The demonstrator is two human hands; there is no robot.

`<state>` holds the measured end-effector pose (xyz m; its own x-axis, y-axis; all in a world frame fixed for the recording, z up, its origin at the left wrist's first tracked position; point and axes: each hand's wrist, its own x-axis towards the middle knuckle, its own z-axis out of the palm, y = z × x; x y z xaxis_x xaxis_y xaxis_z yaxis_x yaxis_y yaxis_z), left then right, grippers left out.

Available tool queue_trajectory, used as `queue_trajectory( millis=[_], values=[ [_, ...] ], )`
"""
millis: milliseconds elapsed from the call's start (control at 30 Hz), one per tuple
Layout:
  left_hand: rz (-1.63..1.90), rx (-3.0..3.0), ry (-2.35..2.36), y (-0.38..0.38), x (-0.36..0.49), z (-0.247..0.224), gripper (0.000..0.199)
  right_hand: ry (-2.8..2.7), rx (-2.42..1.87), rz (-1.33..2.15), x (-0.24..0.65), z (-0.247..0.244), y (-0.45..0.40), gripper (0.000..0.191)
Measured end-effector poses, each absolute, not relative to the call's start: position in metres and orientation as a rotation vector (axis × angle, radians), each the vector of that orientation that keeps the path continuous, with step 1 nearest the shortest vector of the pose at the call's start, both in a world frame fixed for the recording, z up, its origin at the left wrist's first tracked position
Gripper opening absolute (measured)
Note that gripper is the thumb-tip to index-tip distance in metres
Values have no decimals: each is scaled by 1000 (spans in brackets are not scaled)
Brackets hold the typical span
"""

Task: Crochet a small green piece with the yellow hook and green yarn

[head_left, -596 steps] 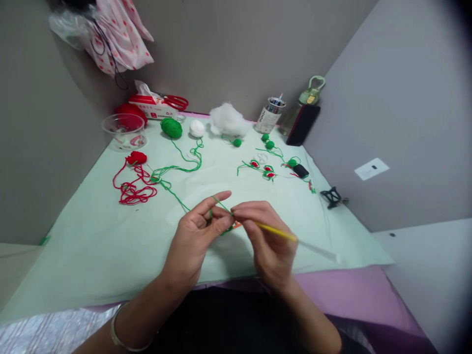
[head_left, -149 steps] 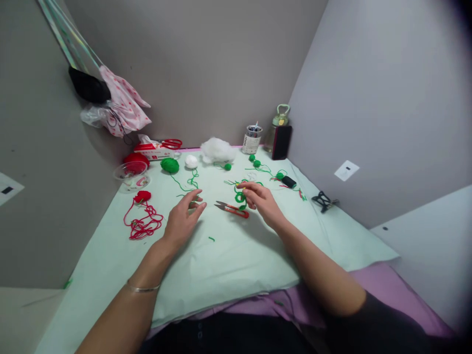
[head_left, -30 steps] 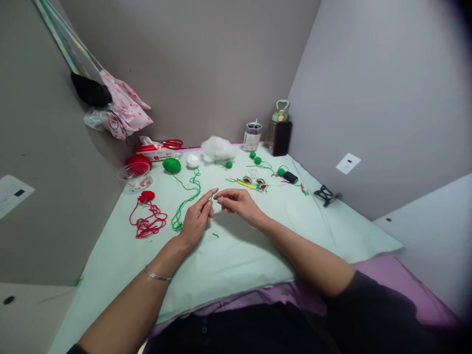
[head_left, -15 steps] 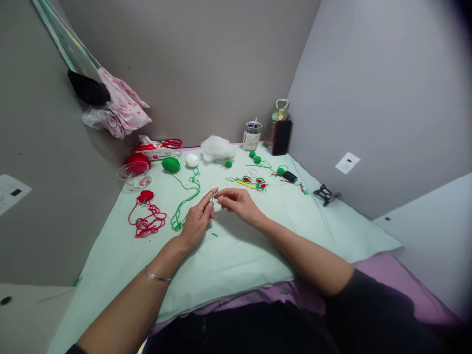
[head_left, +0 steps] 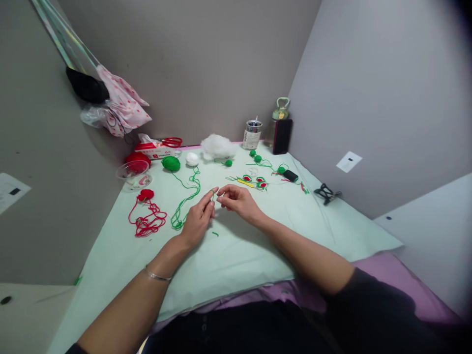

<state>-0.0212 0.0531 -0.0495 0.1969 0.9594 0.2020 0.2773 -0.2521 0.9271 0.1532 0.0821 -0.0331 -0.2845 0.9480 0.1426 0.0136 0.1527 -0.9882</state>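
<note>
Holding green yarn (head_left: 213, 197) at frame centre — left hand (head_left: 197, 220), thumb against curled fingers. Right hand (head_left: 241, 204): fingertips sit close, grip unclear.

At the left hand (head_left: 198, 218), a green strand (head_left: 213, 196) runs too fine to trace; whether the right hand (head_left: 240, 203) pinches anything, too small to tell! The phone (head_left: 282, 137) hides part of the bottle (head_left: 271, 130), and the left edge slices a wall plate (head_left: 10, 194).
</note>
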Motion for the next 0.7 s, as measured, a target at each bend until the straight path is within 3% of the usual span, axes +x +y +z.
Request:
queue_trajectory(
  millis=[700],
  values=[
    [1150,1510,1115,54,-21,-47,49,-1536,-960,1263,155,-31,80,22]
  ],
)
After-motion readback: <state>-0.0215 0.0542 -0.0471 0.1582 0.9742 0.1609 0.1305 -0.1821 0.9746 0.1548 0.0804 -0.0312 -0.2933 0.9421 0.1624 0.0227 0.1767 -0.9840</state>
